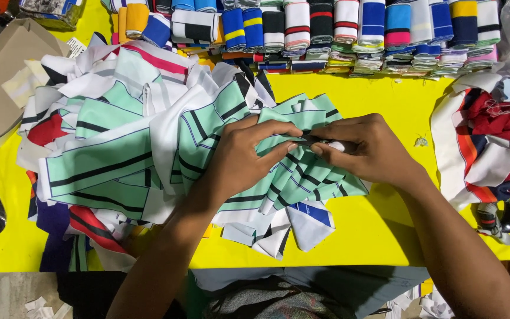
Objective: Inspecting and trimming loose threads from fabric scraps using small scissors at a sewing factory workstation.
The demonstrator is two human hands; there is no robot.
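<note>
Left hand (240, 156) pinches a fold of mint-striped fabric (302, 171), fingers closed on it; right hand (367, 147) grips a small dark tool (320, 142) at the same fold. Keep cloth taut between both fingers, flat over the yellow counter (396, 100) just beneath.

A yellow tabletop (385, 236) carries folded striped knit bands (349, 32) stacked in a row along its far edge. A red, white and navy fabric heap (491, 142) lies right; a cardboard box (1, 77) sits left.
</note>
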